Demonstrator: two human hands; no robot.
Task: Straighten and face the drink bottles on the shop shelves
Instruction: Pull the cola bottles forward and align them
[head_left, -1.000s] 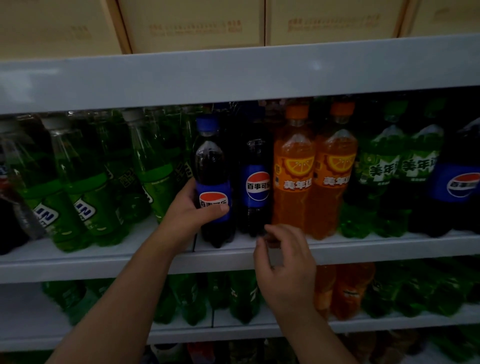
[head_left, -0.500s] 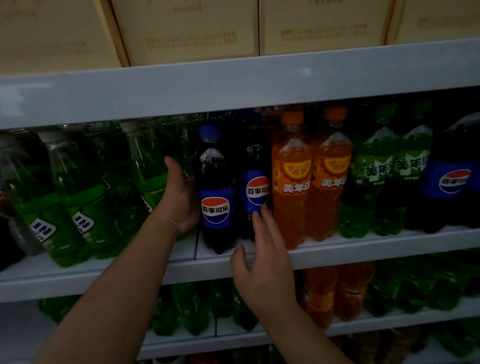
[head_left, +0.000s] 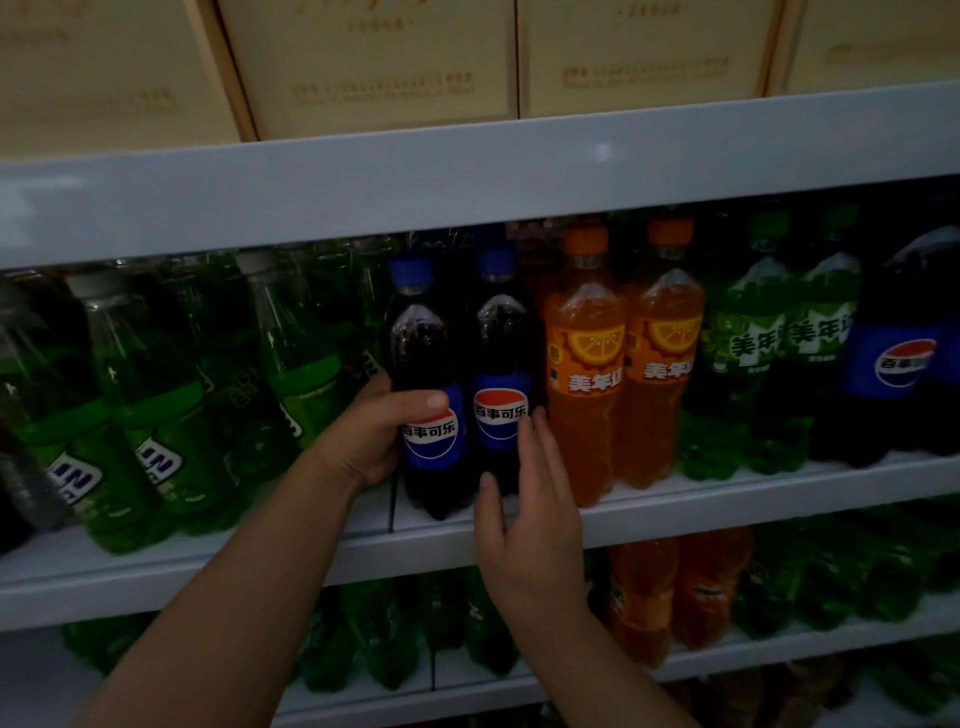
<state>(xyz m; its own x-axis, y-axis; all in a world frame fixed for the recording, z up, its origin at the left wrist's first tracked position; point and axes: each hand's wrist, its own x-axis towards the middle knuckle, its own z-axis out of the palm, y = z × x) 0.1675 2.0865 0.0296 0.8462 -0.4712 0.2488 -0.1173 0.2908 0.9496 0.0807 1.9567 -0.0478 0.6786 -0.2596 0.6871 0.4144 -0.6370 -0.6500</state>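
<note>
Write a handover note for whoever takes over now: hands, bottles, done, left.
Left hand: grips the left cola bottle at its label; the bottle stands upright on the middle shelf.
Right hand: fingers straight, fingertips at the right cola bottle; holds nothing.
Done: both cola logos face front; the two orange soda bottles beside them stand upright, labels front.
Left: the green soda bottles on the left lean, labels turned aside; straighten those. Lower shelves are too dim to judge.
</note>
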